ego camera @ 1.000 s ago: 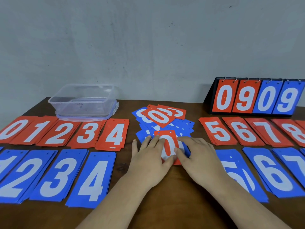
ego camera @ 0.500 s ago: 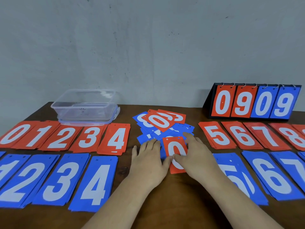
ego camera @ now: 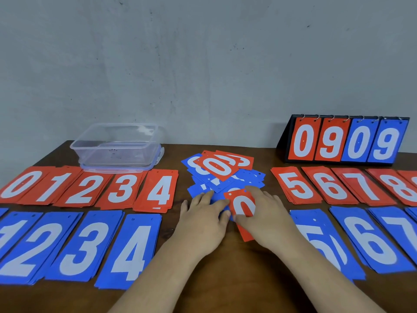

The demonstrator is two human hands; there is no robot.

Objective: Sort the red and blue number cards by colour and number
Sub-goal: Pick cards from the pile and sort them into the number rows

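Note:
A loose pile of mixed red and blue number cards (ego camera: 228, 175) lies at the table's middle. At its near edge sits a red 0 card (ego camera: 242, 205), tilted. My right hand (ego camera: 270, 220) holds that card, with fingers along its far right edge and the thumb across its lower part. Beside it, my left hand (ego camera: 203, 220) rests flat with its fingertips on blue cards of the pile and its thumb tip touching the red card. Sorted red stacks 0 to 4 (ego camera: 90, 188) and blue stacks 1 to 4 (ego camera: 74, 245) lie to the left. Red stacks 5 to 8 (ego camera: 334, 188) and blue stacks 5 to 7 (ego camera: 372, 242) lie to the right.
A clear plastic box (ego camera: 117, 147) stands on its lid at the back left, behind the red stacks. A black flip scoreboard (ego camera: 345, 141) showing 0 9 0 9 stands at the back right. A grey wall rises behind the brown wooden table (ego camera: 225, 279).
The red 0 card has slid right and turned clockwise under my right hand, off the blue cards. My left hand has stayed on the pile's near edge. The camera has tilted up slightly.

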